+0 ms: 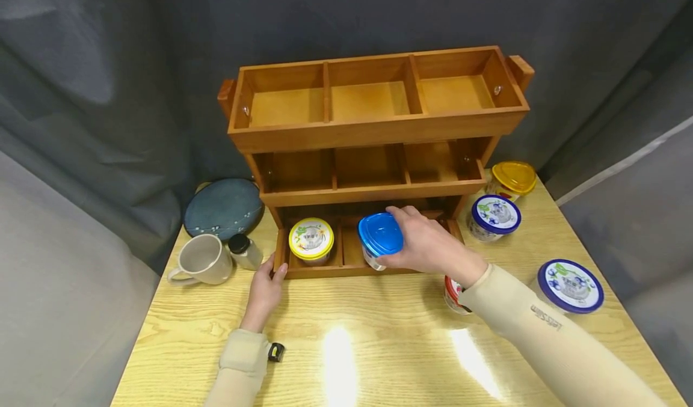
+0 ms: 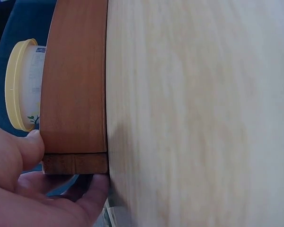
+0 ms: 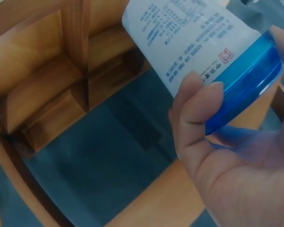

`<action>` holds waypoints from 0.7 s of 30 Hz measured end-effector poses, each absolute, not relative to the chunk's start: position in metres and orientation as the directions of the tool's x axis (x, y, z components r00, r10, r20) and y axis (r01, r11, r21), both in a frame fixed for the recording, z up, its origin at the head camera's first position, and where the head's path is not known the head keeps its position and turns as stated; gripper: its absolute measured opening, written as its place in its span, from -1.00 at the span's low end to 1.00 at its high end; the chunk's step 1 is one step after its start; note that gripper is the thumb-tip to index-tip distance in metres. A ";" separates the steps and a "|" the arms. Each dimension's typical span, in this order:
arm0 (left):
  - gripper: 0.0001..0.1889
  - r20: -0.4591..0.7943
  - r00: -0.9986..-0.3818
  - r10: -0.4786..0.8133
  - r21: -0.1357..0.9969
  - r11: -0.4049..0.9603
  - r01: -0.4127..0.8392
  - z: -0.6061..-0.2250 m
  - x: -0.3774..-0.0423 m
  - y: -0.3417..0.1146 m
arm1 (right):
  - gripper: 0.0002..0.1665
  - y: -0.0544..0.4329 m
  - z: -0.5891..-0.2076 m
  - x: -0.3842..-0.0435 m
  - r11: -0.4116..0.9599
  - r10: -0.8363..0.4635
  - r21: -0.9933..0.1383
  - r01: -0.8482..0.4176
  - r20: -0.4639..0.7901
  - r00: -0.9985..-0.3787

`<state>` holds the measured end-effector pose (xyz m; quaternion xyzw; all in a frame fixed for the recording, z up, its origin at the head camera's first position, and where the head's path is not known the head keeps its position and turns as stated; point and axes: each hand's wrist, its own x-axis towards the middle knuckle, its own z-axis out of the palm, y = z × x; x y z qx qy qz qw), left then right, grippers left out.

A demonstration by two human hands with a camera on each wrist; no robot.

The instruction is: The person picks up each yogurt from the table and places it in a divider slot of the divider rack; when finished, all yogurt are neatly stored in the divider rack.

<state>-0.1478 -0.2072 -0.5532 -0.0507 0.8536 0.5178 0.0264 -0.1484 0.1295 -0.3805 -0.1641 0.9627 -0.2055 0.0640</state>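
Observation:
A wooden three-tier rack (image 1: 373,127) with divided compartments stands at the back of the table. My right hand (image 1: 425,241) grips a white tub with a blue lid (image 1: 381,234) by the lid's edge, tilted over the middle compartment of the lowest tier. Printed text covers the tub's side (image 3: 194,42) in the right wrist view. At that tier's front left corner, my left hand (image 1: 265,290) holds the wood (image 2: 75,94) between thumb and fingers. Close to it, a yellow-lidded tub (image 1: 311,238) sits in the lowest left compartment.
Left of the rack are a white mug (image 1: 206,260), a black-capped jar (image 1: 245,252) and a dark blue cushion-like object (image 1: 224,208). On the right stand an amber-lidded tub (image 1: 513,178) and two purple-lidded tubs (image 1: 494,216). A red-lidded tub (image 1: 453,296) is partly hidden by my right sleeve.

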 end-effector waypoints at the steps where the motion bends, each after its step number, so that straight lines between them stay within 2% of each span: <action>1: -0.44 -0.096 -0.994 -0.059 0.881 0.459 -0.113 -0.553 -0.148 -0.207 | 0.23 0.128 -0.382 -0.150 0.866 -0.337 -0.414 -0.282 -0.066 -0.939; 21: -0.45 -0.084 -0.994 -0.068 0.871 0.479 -0.106 -0.552 -0.146 -0.206 | 0.30 0.113 -0.414 -0.189 0.910 -0.238 -0.389 -0.147 -0.199 -0.951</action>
